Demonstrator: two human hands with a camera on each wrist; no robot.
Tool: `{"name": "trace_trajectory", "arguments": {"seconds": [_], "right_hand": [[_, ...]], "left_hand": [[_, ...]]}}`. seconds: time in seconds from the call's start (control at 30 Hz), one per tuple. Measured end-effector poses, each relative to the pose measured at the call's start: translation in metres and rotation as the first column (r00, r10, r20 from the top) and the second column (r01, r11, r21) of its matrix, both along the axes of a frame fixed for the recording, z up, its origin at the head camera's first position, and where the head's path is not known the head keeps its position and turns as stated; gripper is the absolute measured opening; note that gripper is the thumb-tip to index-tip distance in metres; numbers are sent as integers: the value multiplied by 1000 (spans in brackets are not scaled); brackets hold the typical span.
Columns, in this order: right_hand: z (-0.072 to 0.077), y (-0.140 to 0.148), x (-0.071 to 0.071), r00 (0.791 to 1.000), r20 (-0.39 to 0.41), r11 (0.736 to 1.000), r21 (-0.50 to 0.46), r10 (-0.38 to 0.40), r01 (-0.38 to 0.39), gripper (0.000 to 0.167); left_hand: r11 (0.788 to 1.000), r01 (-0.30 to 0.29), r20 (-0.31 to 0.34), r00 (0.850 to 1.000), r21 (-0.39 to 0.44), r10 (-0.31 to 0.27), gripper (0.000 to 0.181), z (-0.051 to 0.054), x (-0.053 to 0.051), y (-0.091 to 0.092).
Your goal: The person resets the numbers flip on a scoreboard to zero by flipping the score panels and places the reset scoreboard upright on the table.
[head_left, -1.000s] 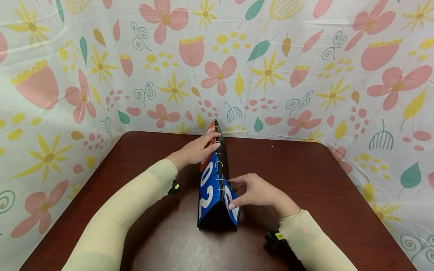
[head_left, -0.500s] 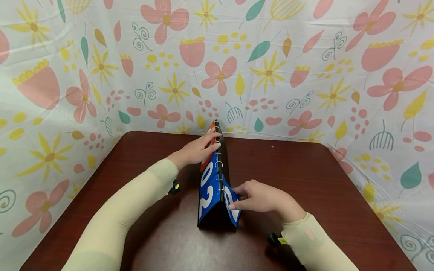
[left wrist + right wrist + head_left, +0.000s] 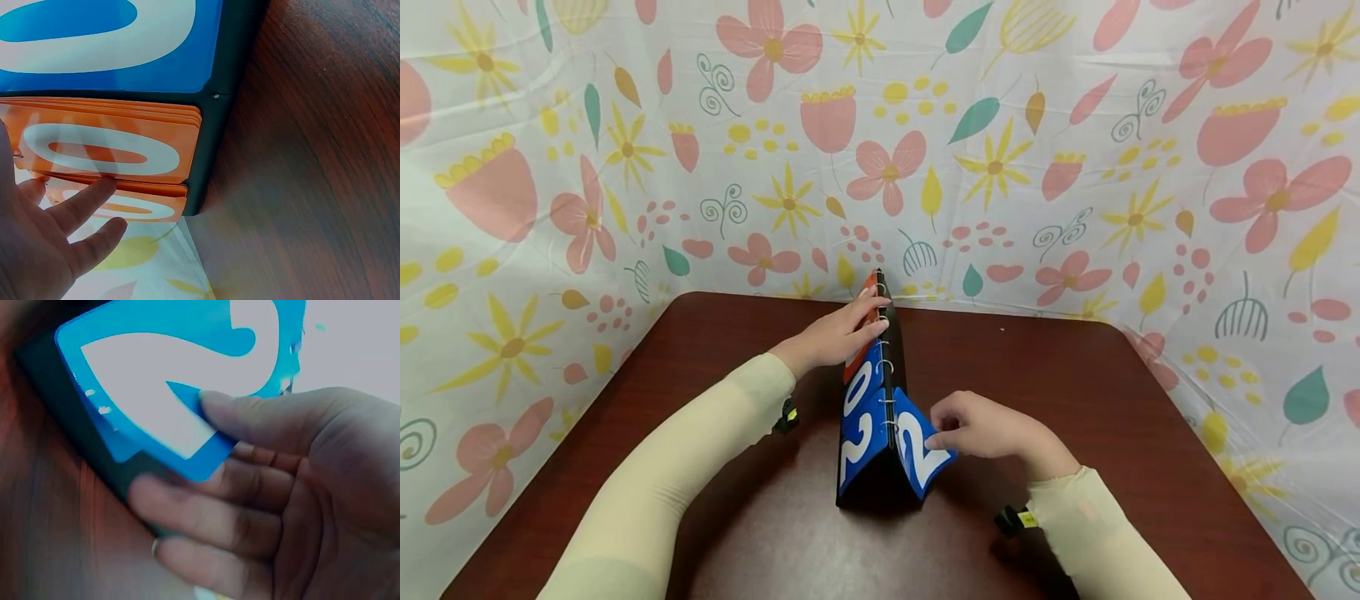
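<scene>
A tent-shaped flip scoreboard (image 3: 891, 358) with a black frame and ring-bound number cards stands on the table. My left hand (image 3: 835, 333) rests over its far top edge, fingers spread against the side with orange cards (image 3: 103, 150) showing 0. On that side nearer me, blue cards (image 3: 863, 442) read 0 and 2. My right hand (image 3: 988, 427) pinches the edge of a blue card (image 3: 917, 446) marked 2 on the near right side. In the right wrist view the thumb presses on the card's face (image 3: 144, 369), and the card is lifted away from the black frame.
The dark reddish-brown table (image 3: 1045, 367) reaches back to a white floral curtain (image 3: 970, 167), which also hangs along both sides. Small black devices with yellow marks (image 3: 1017, 522) sit at both wrists.
My right hand has moved slightly right and up, pulling the blue card's edge outward from the frame; its white 2 now shows more fully. The left hand stays in place.
</scene>
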State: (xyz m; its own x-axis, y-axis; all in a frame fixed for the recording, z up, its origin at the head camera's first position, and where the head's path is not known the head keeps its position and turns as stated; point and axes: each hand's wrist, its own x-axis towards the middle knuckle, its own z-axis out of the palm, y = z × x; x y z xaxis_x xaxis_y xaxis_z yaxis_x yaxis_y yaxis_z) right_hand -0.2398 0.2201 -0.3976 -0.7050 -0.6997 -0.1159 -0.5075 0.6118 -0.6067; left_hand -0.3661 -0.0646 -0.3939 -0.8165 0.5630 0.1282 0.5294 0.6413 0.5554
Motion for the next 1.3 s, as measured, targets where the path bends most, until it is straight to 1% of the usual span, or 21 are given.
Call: {"name": "trace_trajectory", "arguments": {"seconds": [0.07,0.17,0.3,0.37,0.43,0.5,0.57,0.63,0.67,0.73,0.83,0.9,0.93,1.0,1.07,1.1,1.17,1.2,1.23,1.27,1.3], "right_hand": [[-1,7,-5,999,47,998,-64,14,-11,28],[-1,18,-12,995,95,987,-159,16,0,23],[1,32,-18,995,103,960,-277,-4,33,18],[1,37,-21,993,111,942,-331,-29,64,16],[1,40,-23,988,143,918,-382,-54,105,14],[-1,41,-25,977,196,888,-432,-81,160,22],[-1,42,-25,953,295,840,-498,-68,214,32],[0,42,-24,928,372,782,-568,-33,256,39],[2,41,-23,915,404,746,-609,-1,270,40],[8,39,-19,890,442,663,-700,110,266,44],[16,33,-12,865,394,536,-824,312,183,50],[20,27,-7,830,352,463,-877,432,130,55],[21,23,-5,816,326,436,-894,477,102,59],[23,16,0,790,296,391,-917,537,78,69],[25,8,4,773,274,367,-928,572,58,79],[26,5,7,772,259,361,-932,581,41,85],[27,-1,10,784,216,361,-932,582,-12,92],[27,-5,12,798,184,368,-928,574,-51,95],[28,-8,15,820,156,385,-919,550,-83,96],[28,-11,18,852,139,412,-906,505,-96,96],[28,-15,21,887,123,446,-889,445,-101,92]], "left_hand": [[1000,-1,-2,1000,-4,1,71,0,0,0],[1000,-3,-2,1000,-4,3,71,0,0,0],[1000,-12,-2,1000,-2,12,71,0,1,1],[1000,-17,-1,1000,-2,17,71,0,1,0],[1000,-19,-2,1000,0,19,71,0,1,0],[1000,-17,1,1000,6,17,72,0,1,1],[1000,-14,4,1000,14,14,72,-1,0,1],[1000,-10,8,1000,22,10,73,-2,-1,1],[1000,-9,11,1000,25,9,73,-2,-1,1],[1000,-7,14,1000,26,6,72,-2,-2,1],[1000,-6,16,1000,28,5,71,-1,-1,1],[1000,-7,10,1000,28,7,72,-2,-2,1],[1000,-7,7,1000,27,7,72,-2,-2,1],[1000,-9,0,1000,27,9,73,-2,-2,1],[1000,-14,-1,1000,26,14,74,-2,-1,2],[999,-16,0,1000,27,16,74,-2,-1,2],[999,-21,4,1000,29,21,74,-2,-1,2],[999,-23,5,1000,28,23,74,-2,-1,2],[999,-23,7,1000,29,22,73,-1,-1,2],[999,-22,8,1000,29,21,73,-2,-1,1],[999,-18,6,1000,31,18,73,-2,-1,1]]}}
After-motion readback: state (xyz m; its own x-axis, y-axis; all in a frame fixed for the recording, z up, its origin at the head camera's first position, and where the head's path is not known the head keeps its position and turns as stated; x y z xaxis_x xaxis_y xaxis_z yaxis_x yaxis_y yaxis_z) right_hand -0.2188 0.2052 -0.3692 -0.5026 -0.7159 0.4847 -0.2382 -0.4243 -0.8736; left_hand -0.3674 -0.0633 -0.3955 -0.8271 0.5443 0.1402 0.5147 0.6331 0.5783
